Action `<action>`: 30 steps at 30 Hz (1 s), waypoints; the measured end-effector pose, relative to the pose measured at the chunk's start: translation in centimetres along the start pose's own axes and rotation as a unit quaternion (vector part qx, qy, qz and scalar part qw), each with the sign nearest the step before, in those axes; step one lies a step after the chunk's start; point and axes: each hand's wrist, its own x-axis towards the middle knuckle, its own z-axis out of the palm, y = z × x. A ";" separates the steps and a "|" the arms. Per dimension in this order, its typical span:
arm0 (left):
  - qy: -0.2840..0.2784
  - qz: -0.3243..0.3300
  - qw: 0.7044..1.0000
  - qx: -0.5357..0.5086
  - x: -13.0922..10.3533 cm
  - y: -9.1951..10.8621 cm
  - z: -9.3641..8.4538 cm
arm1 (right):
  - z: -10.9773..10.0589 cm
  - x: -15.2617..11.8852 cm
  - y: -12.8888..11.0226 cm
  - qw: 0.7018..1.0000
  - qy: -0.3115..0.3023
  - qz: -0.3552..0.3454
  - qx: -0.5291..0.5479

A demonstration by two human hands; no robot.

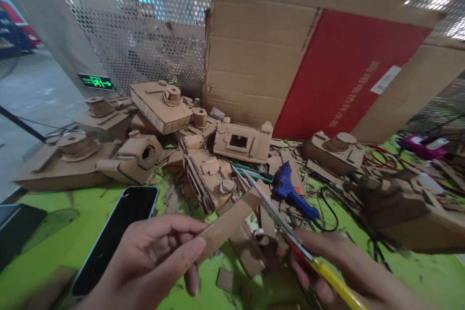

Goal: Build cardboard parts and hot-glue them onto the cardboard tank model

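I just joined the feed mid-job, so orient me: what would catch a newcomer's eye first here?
In front, the left hand pinches a cardboard strip while the right hand works yellow-handled scissors against its far end. Behind them, a cluster of cardboard tanks crowds the green table, with a blue glue gun lying among scraps at centre. A black phone lies at left, and a big red-sided box stands at the back.
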 end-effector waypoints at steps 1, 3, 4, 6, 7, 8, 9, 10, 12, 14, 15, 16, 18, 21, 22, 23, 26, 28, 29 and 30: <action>0.004 0.004 1.000 0.001 0.0 -0.1 0.1 | 0.0 0.1 -0.2 1.000 -0.003 0.006 -0.002; 0.009 0.005 1.000 0.012 0.0 0.0 0.3 | 0.0 0.4 -0.4 1.000 -0.009 0.014 -0.010; 0.007 0.002 1.000 0.017 0.1 0.0 0.4 | 0.0 0.4 -0.5 1.000 -0.012 0.018 -0.015; -0.003 0.002 1.000 0.015 0.1 0.2 0.5 | 0.1 0.6 -0.7 0.999 -0.021 0.030 -0.025; -0.010 0.000 1.000 0.009 0.1 0.2 0.5 | 0.1 0.7 -0.9 0.998 -0.031 0.038 -0.029; -0.016 -0.008 1.000 0.004 0.2 0.2 0.5 | 0.2 0.7 -1.1 0.997 -0.042 0.046 -0.034; -0.022 -0.018 1.000 0.001 0.2 0.2 0.5 | 0.3 0.8 -1.3 0.997 -0.052 0.050 -0.039; -0.028 -0.029 0.999 0.002 0.2 0.2 0.5 | 0.3 0.9 -1.6 0.996 -0.060 0.051 -0.043; -0.031 -0.048 0.998 0.017 0.2 0.1 0.5 | 0.5 1.1 -2.2 0.995 -0.071 0.047 -0.046; -0.024 -0.052 0.998 0.038 0.1 0.0 0.7 | 0.7 1.3 -2.7 0.995 -0.074 0.043 -0.046; -0.009 -0.046 0.998 0.046 0.0 0.0 0.9 | 0.7 1.3 -2.8 0.995 -0.076 0.040 -0.046; 0.015 -0.036 0.998 0.051 -0.2 0.1 1.2 | 0.7 1.4 -3.0 0.995 -0.078 0.034 -0.047; 0.067 -0.006 0.996 0.056 -0.5 0.4 1.8 | 0.8 1.5 -3.2 0.995 -0.080 0.018 -0.050; 0.106 0.024 0.992 0.061 -0.8 0.8 2.6 | 0.9 1.7 -3.4 0.995 -0.083 0.006 -0.046; 0.106 0.029 0.992 0.064 -0.9 0.8 2.7 | 1.0 1.8 -3.4 0.996 -0.081 0.007 -0.047; 0.103 0.033 0.992 0.067 -0.9 0.9 2.8 | 1.0 1.7 -3.4 0.995 -0.080 0.008 -0.050; 0.099 0.039 0.991 0.076 -0.9 0.9 2.8 | 1.2 1.5 -3.2 0.994 -0.080 0.009 -0.069; 0.099 0.035 0.992 0.073 -0.9 0.9 2.8 | 1.4 1.4 -2.9 0.993 -0.087 0.009 -0.075; 0.100 0.029 0.992 0.067 -0.9 0.9 2.8 | 1.5 1.3 -2.8 0.993 -0.090 0.013 -0.076; 0.100 0.023 0.993 0.062 -0.9 0.9 2.8 | 1.6 1.3 -2.7 0.993 -0.095 0.019 -0.074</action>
